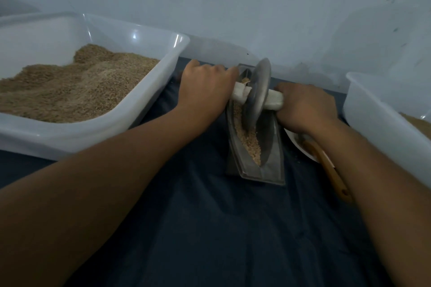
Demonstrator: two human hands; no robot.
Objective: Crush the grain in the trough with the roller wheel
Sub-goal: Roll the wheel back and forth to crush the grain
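Roller wheel [260, 93] upright in trough [270, 165], both hands gripping handles, bins flanking

So the trough [270, 147] is a narrow, boat-shaped metal thing on a flat base, sitting on the dark cloth with its long axis running away from the camera, angled a little to the left. Inside is a strip of pale tan grain [248, 140], coarse-looking, lying along the channel and piled thicker toward the near end. The roller wheel [259, 91] is a thin grey metal disc standing on edge in the far half of the trough, tilted slightly, rim down in the grain. A white-wrapped axle sticks out of both sides.
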